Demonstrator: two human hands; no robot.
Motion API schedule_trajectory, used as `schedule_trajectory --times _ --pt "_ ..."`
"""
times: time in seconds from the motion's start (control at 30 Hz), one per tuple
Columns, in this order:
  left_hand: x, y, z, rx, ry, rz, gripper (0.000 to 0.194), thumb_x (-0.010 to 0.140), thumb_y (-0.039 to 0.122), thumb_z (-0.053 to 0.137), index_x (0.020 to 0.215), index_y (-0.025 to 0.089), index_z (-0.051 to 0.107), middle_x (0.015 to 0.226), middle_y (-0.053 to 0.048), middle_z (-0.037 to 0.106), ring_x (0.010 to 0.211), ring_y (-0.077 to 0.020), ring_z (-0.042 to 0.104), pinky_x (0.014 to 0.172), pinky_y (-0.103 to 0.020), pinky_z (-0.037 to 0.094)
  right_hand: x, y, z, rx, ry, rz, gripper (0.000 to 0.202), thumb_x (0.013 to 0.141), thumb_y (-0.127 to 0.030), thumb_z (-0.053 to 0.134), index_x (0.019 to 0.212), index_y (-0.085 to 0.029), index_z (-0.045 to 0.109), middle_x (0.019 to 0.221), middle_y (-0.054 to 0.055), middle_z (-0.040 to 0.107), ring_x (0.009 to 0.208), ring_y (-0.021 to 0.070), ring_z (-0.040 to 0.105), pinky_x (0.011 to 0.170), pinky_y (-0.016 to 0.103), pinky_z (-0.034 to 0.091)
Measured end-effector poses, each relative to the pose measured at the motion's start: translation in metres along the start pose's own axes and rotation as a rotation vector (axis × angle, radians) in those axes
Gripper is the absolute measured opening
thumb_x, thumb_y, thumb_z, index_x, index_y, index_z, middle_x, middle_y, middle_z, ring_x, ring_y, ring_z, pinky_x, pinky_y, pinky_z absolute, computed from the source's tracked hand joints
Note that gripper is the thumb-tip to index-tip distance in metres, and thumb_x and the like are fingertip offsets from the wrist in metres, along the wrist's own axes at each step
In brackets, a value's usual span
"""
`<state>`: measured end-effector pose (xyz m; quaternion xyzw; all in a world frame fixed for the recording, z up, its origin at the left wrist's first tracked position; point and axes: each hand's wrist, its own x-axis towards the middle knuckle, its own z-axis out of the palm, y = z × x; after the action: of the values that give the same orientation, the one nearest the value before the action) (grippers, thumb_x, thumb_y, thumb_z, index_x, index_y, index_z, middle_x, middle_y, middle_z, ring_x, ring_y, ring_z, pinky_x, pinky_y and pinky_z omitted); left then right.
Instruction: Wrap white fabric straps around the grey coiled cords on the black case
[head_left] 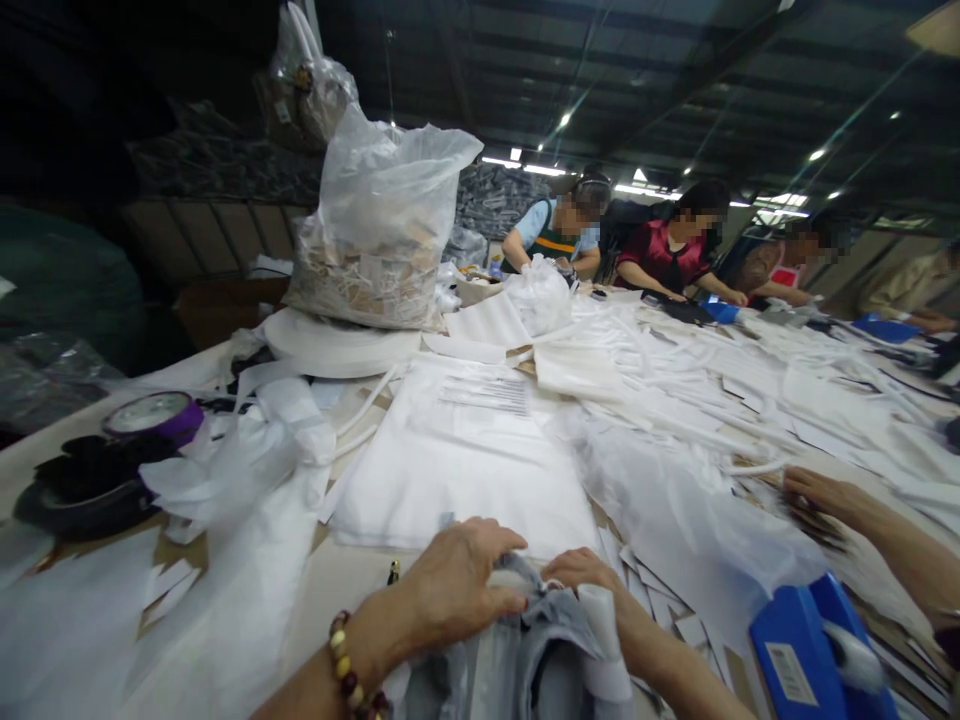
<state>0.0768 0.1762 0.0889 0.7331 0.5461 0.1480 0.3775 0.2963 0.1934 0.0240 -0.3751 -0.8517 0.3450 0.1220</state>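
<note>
Bottom centre: left hand (457,585) and right hand (592,580) both pinch a grey garment (525,650) at the counter (345,590) edge. Folding looks barely begun, cloth bunched; flat white bag (465,470) just above lies unfilled.

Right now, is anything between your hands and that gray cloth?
No. The left hand and right hand are both already on the gray cloth, fingers pinching its bunched top edge. Nothing lies between them.
</note>
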Motion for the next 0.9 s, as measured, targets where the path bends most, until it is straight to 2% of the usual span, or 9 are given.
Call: schedule_trajectory --times 0.07,0.17,0.37,0.43,0.5,0.57,0.6,0.73,0.9 --pt "-0.007 -0.011 -0.011 0.047 0.076 -0.105 0.032 0.075 0.037 0.054 0.101 0.019 0.060 0.097 -0.005 0.065 0.091 -0.0194 0.056 0.080 -0.028 0.039 -0.006 -0.003 -0.002 -0.017 0.057 0.014 0.025 0.088 -0.034 0.047 0.085 -0.021 0.069 0.094 0.006 0.067 0.086 0.0193 0.057 0.082 0.035 0.038" --pt "-0.019 -0.027 -0.021 0.106 0.141 -0.288 0.030 0.083 0.036 0.035 0.068 0.018 0.054 0.065 -0.003 0.055 0.067 -0.0187 0.052 0.065 -0.030 0.035 -0.010 -0.006 -0.003 -0.065 0.084 0.056 0.025 0.088 -0.035 0.047 0.085 -0.022 0.068 0.098 0.006 0.066 0.089 0.0204 0.055 0.083 0.035 0.039" --pt "-0.023 -0.038 -0.021 -0.090 -0.081 -0.253 0.023 0.069 0.025 0.042 0.047 0.017 0.042 0.048 0.004 0.030 0.050 -0.0110 0.034 0.049 -0.025 0.023 -0.009 -0.010 -0.006 -0.002 -0.082 0.016 0.019 0.082 -0.025 0.050 0.092 -0.019 0.066 0.103 0.007 0.065 0.093 0.0221 0.058 0.086 0.036 0.040" --pt "-0.020 -0.036 -0.022 -0.195 -0.141 -0.214 0.019 0.066 0.024 0.043 0.056 0.014 0.055 0.049 0.005 0.035 0.050 -0.0100 0.033 0.048 -0.023 0.024 -0.011 -0.013 -0.007 -0.011 -0.085 0.011 0.020 0.081 -0.024 0.049 0.092 -0.018 0.065 0.101 0.009 0.066 0.093 0.0230 0.058 0.087 0.037 0.040" --pt "-0.014 -0.031 -0.024 -0.293 -0.182 -0.148 0.034 0.066 0.026 0.045 0.089 0.013 0.066 0.063 0.003 0.052 0.058 -0.0108 0.043 0.054 -0.021 0.032 -0.011 -0.015 -0.007 -0.046 -0.070 -0.007 0.021 0.081 -0.023 0.046 0.090 -0.018 0.065 0.098 0.009 0.066 0.091 0.0229 0.059 0.085 0.036 0.040" --pt "-0.007 -0.025 -0.026 -0.339 -0.206 -0.092 0.051 0.065 0.027 0.049 0.113 0.015 0.060 0.084 0.000 0.062 0.072 -0.0128 0.051 0.063 -0.021 0.037 -0.011 -0.017 -0.007 -0.079 -0.047 -0.018 0.019 0.081 -0.021 0.045 0.083 -0.018 0.064 0.090 0.008 0.067 0.083 0.0213 0.059 0.078 0.034 0.041" --pt "-0.003 -0.021 -0.026 -0.340 -0.220 -0.077 0.052 0.064 0.026 0.052 0.113 0.015 0.061 0.088 -0.001 0.064 0.074 -0.0137 0.052 0.064 -0.022 0.038 -0.010 -0.018 -0.006 -0.086 -0.042 -0.019 0.019 0.080 -0.021 0.045 0.079 -0.018 0.063 0.084 0.008 0.067 0.078 0.0204 0.058 0.075 0.033 0.041" --pt "0.017 -0.011 -0.022 -0.298 -0.274 -0.078 0.030 0.058 0.023 0.057 0.082 0.013 0.070 0.067 0.001 0.061 0.061 -0.0123 0.047 0.054 -0.023 0.032 -0.005 -0.017 -0.004 -0.047 -0.073 0.000 0.019 0.077 -0.023 0.047 0.066 -0.016 0.060 0.067 0.006 0.062 0.062 0.0162 0.052 0.066 0.031 0.041" --pt "0.033 -0.007 -0.014 -0.363 -0.384 -0.169 0.013 0.051 0.025 0.065 0.056 0.014 0.062 0.047 0.003 0.053 0.051 -0.0118 0.047 0.051 -0.024 0.033 -0.001 -0.009 -0.011 0.110 -0.140 0.060 0.022 0.080 -0.030 0.050 0.075 -0.016 0.066 0.072 0.004 0.067 0.064 0.0161 0.057 0.061 0.027 0.045"
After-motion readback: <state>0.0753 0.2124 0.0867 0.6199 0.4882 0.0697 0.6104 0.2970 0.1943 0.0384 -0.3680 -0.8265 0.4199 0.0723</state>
